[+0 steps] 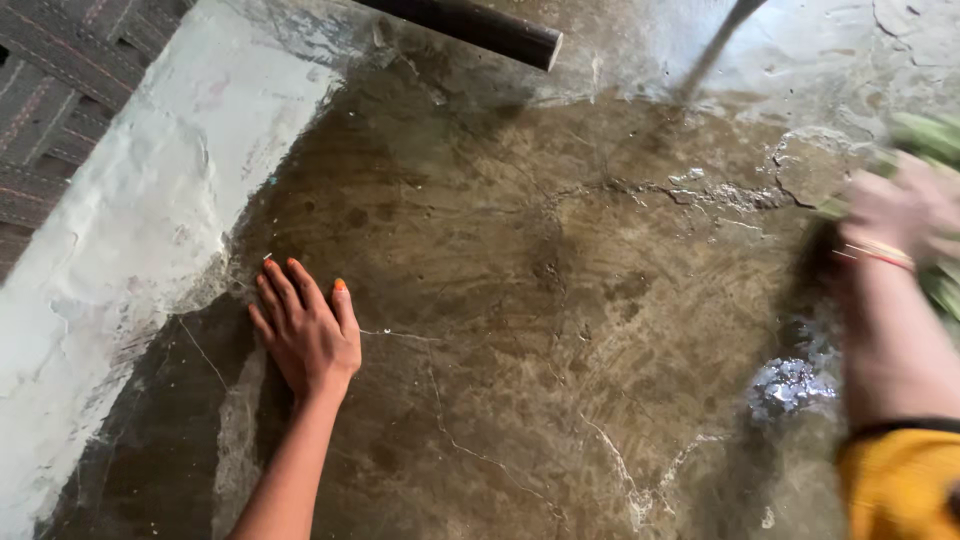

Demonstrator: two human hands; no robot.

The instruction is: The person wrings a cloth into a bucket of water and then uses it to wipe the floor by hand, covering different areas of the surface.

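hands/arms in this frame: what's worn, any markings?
Left hand: bare arm, no sleeve in view, orange polish on the thumbnail. Right hand: motion-blurred, thin red and pale bangles at the wrist, and a yellow-orange sleeve with a dark hem on the arm above them. No gloves visible on either hand.

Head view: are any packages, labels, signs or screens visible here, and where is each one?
None are in view: only the wet cracked concrete floor, a dark pipe end, the left hand flat on the floor, and the blurred right hand gripping something green.
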